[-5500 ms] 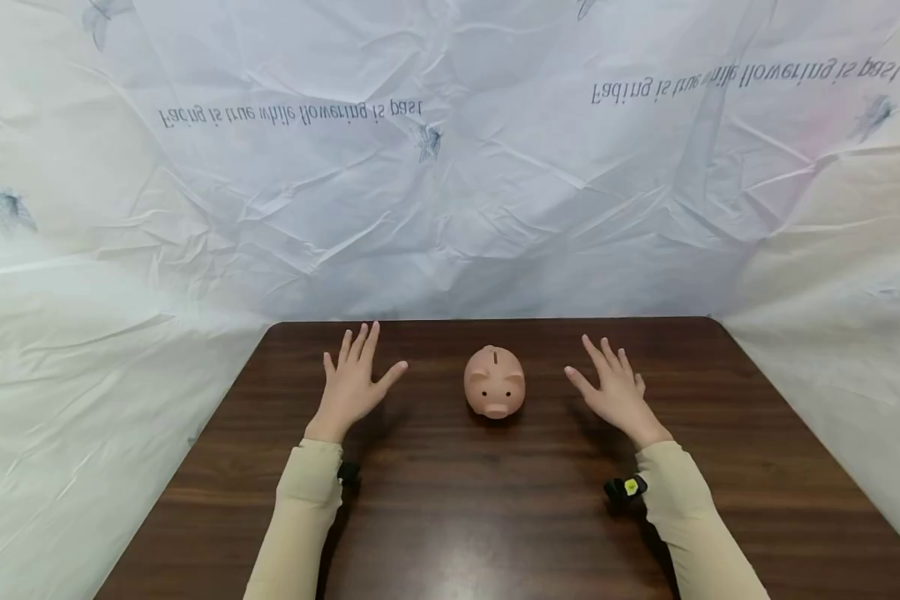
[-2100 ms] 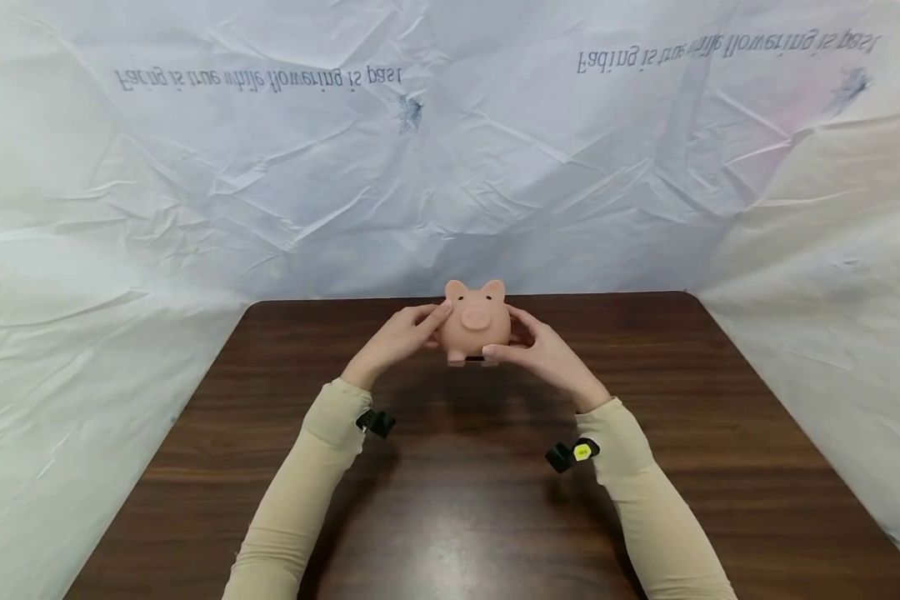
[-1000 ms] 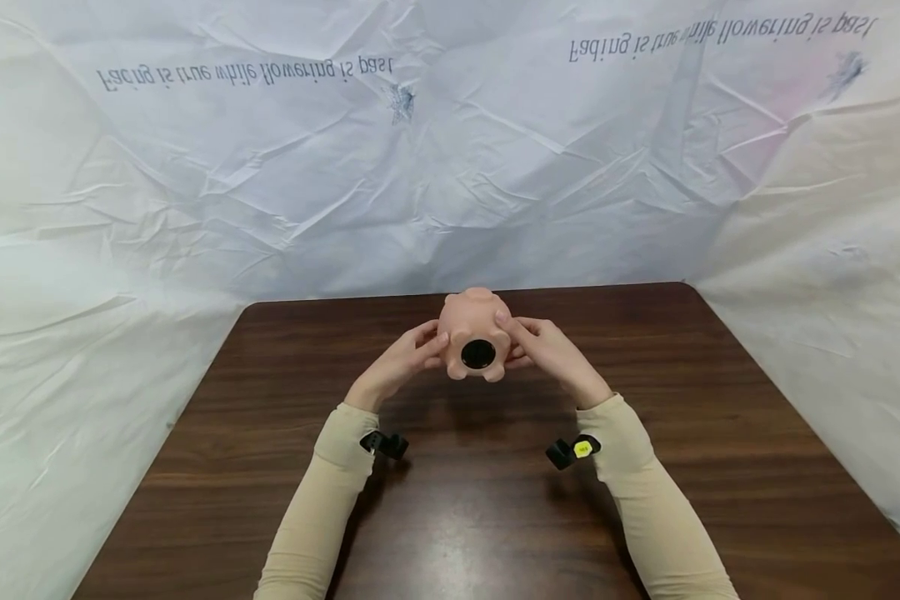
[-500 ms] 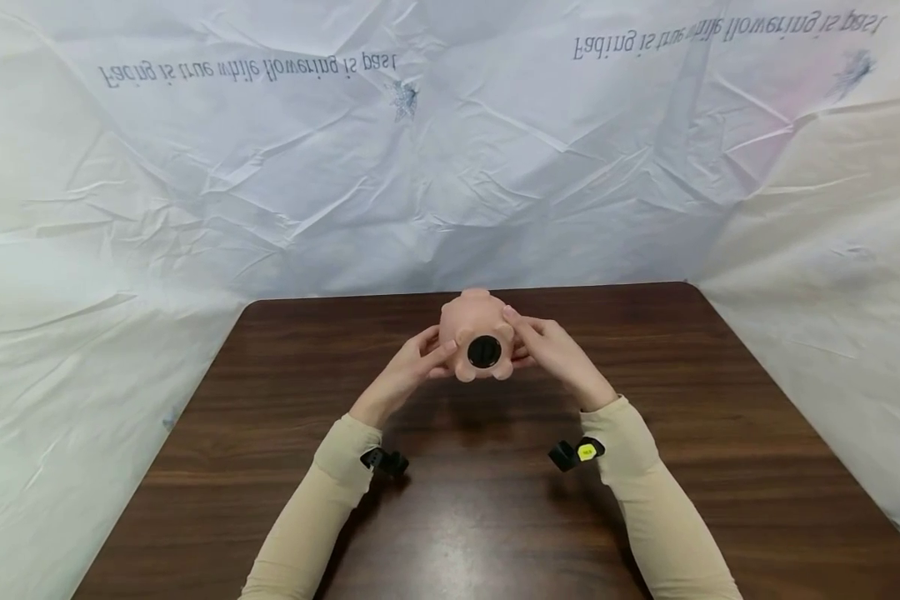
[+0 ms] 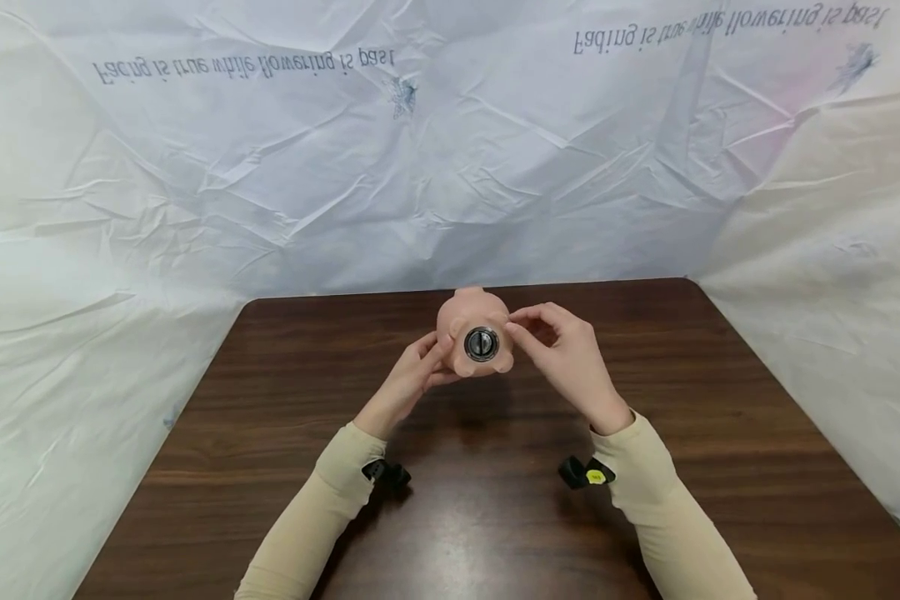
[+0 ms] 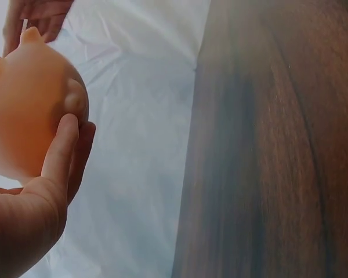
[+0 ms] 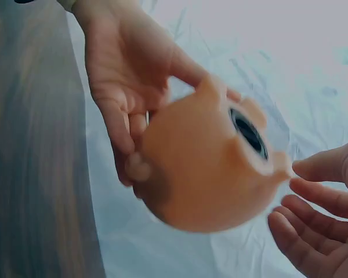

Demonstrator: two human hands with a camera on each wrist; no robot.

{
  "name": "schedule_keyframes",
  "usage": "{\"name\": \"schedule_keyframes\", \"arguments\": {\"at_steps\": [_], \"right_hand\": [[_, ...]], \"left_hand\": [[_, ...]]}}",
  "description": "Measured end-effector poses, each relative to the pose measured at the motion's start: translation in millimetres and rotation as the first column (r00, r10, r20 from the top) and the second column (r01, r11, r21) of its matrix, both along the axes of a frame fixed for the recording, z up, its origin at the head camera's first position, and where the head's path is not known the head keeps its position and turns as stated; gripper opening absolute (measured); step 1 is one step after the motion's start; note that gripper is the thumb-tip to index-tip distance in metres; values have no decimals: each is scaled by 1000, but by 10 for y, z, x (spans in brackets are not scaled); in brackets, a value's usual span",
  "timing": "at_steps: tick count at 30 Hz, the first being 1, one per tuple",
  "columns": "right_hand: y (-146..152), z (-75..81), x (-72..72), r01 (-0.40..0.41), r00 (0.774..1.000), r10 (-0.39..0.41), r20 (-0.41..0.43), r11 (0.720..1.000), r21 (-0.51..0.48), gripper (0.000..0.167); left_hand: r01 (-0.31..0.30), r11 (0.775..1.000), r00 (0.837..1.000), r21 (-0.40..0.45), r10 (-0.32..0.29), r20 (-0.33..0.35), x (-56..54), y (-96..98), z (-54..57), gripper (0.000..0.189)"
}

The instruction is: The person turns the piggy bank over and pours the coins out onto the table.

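A pink piggy bank (image 5: 468, 307) is held above the table, its underside with stubby feet turned toward the head camera. A dark round plug (image 5: 482, 343) with a bar across it sits in the belly. My left hand (image 5: 405, 380) grips the bank's left side, thumb in front and fingers behind, as the left wrist view shows on the piggy bank (image 6: 29, 110). On the other side, my right hand (image 5: 572, 360) pinches a foot at the edge between thumb and index finger. In the right wrist view, the other right fingers (image 7: 307, 231) curl loosely beside the bank.
Beneath both hands lies a dark brown wooden table (image 5: 465, 500) with rounded far corners. A wrinkled whitish sheet (image 5: 450, 183) with printed lettering hangs behind it and along both sides. A small black camera is strapped at each wrist.
Both hands took the piggy bank from the table, raised it and tipped its belly toward the head camera. Most recently my right hand drew back rightward from its side to the foot.
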State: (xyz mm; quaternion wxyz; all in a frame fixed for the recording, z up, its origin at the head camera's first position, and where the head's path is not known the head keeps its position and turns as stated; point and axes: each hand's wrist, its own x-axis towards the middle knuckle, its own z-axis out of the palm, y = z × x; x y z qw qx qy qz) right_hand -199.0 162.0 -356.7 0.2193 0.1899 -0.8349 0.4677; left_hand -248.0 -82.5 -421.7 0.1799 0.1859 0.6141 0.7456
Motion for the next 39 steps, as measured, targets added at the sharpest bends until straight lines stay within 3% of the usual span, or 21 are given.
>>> {"name": "schedule_keyframes", "arguments": {"at_steps": [3, 9, 16, 20, 27, 39], "right_hand": [[-55, 18, 46, 7, 996, -5, -92, 1000, 19, 12], [-198, -33, 96, 55, 982, -31, -185, 991, 125, 9], [-390, -152, 70, 250, 916, -143, -375, 935, 253, 14], [-462, -179, 47, 296, 896, -179, -405, 923, 245, 15], [-499, -177, 8, 302, 898, -207, -388, 932, 202, 16], [-492, -170, 13, 212, 944, -182, -274, 973, 85, 20]], "left_hand": [[-27, 1000, 1000, 12, 27, 1, 9, 15, 3, 75], [-68, 997, 998, 45, 68, -11, 28, 49, 16, 65], [-98, 993, 993, 61, 101, -53, 41, 61, 17, 58], [-115, 991, 991, 73, 119, -60, 42, 59, 16, 54], [-116, 991, 991, 71, 120, -63, 17, 66, 3, 57], [-140, 985, 982, 100, 151, -113, 42, 110, -35, 64]]}}
